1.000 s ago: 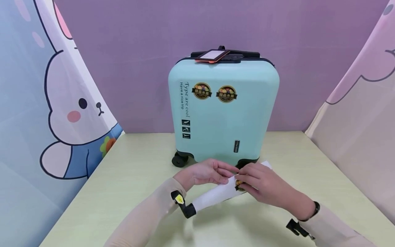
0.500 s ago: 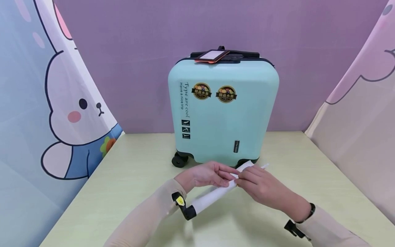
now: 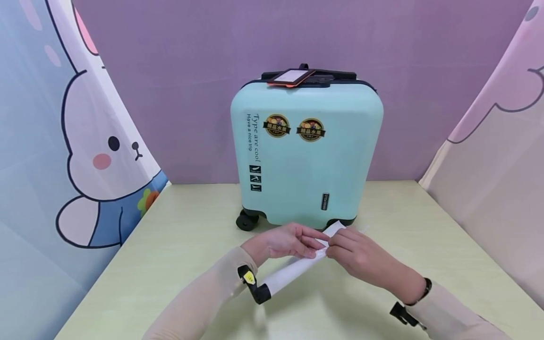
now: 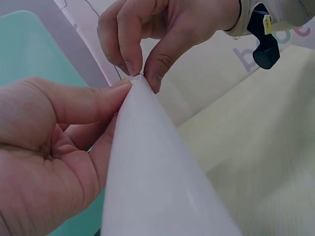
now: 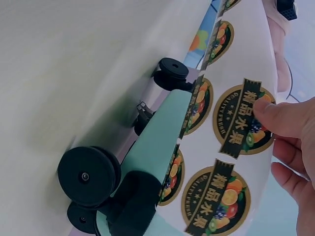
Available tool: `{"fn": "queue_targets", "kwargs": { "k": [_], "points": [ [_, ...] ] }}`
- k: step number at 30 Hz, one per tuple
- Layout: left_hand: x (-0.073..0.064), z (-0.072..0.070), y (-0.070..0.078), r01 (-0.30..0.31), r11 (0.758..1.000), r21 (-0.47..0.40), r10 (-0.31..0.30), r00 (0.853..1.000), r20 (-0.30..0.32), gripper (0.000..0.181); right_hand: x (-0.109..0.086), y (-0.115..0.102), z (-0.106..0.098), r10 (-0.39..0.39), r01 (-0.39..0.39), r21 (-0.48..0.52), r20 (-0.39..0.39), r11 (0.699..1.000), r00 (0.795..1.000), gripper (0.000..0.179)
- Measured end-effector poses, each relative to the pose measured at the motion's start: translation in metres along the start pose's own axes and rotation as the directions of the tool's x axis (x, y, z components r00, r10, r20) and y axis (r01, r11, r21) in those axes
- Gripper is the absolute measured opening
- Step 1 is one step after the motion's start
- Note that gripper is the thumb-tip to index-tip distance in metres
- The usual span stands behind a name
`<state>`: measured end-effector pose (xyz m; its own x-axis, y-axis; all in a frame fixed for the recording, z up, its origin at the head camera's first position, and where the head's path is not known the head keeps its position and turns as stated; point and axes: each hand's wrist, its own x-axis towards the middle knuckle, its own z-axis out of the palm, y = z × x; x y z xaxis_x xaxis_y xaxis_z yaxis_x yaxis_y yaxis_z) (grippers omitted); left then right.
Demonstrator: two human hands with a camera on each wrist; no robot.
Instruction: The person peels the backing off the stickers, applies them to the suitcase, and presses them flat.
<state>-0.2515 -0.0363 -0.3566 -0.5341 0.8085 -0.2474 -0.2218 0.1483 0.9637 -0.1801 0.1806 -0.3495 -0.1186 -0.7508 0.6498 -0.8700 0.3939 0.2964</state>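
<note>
My left hand (image 3: pixel 289 241) pinches a white sticker sheet (image 3: pixel 291 275) by its upper edge, thumb on the white back. From the other side my right hand (image 3: pixel 363 252) pinches the sheet near the same spot, its fingertips close to the left ones. In the right wrist view, the front bears several round black-and-gold fruit stickers (image 5: pixel 216 199), and my right thumb (image 5: pixel 275 118) presses on one of them. The sheet is bent along its length. Behind the hands stands a mint-green suitcase (image 3: pixel 293 170) with two matching round stickers (image 3: pixel 310 130) on its upper front.
The suitcase stands upright on black wheels (image 3: pixel 247 220) on a pale table (image 3: pixel 191 222). A luggage tag (image 3: pixel 291 77) lies at its top handle. A purple backdrop (image 3: pixel 170 94) is behind, with a bunny-print cloth (image 3: pixel 106 165) at left and a pink-and-white cloth (image 3: pixel 488 141) at right.
The sheet has tilted and folded so the sticker visible on it a second ago is hidden in the head view. My right hand has moved slightly left; my left hand has barely moved.
</note>
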Motion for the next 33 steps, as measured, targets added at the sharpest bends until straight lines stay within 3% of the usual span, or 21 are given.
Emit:
{"fn": "queue_targets", "kwargs": {
  "k": [10,14,17,19,29,33],
  "points": [
    [0.0,-0.002,0.001,-0.018,1.0,0.008,0.018,1.0,0.004,0.055,0.002,0.003,-0.002,0.075,-0.077,0.11,0.025,0.991,0.997,0.043],
    [0.0,-0.003,0.001,-0.019,1.0,0.019,0.019,1.0,-0.001,0.053,0.003,0.004,-0.005,0.086,-0.092,0.162,0.043,0.983,0.995,0.007],
    [0.0,-0.005,0.0,-0.02,1.0,0.014,0.02,1.0,-0.008,0.053,0.003,0.003,-0.007,0.102,-0.114,0.179,0.072,0.977,0.992,0.032],
    [0.0,-0.005,-0.001,-0.022,1.0,0.008,0.023,1.0,-0.011,0.053,0.004,0.003,-0.007,0.117,-0.133,0.177,0.098,0.975,0.988,0.037],
    [0.001,-0.01,-0.006,-0.031,0.999,0.018,0.032,0.999,-0.029,0.053,0.004,0.0,-0.006,0.153,-0.166,0.099,0.126,0.981,0.98,0.03],
    [0.001,-0.013,-0.008,-0.032,0.999,0.034,0.033,0.999,-0.032,0.053,0.006,0.0,-0.005,0.153,-0.179,0.183,0.148,0.967,0.977,0.033]
  ]
}}
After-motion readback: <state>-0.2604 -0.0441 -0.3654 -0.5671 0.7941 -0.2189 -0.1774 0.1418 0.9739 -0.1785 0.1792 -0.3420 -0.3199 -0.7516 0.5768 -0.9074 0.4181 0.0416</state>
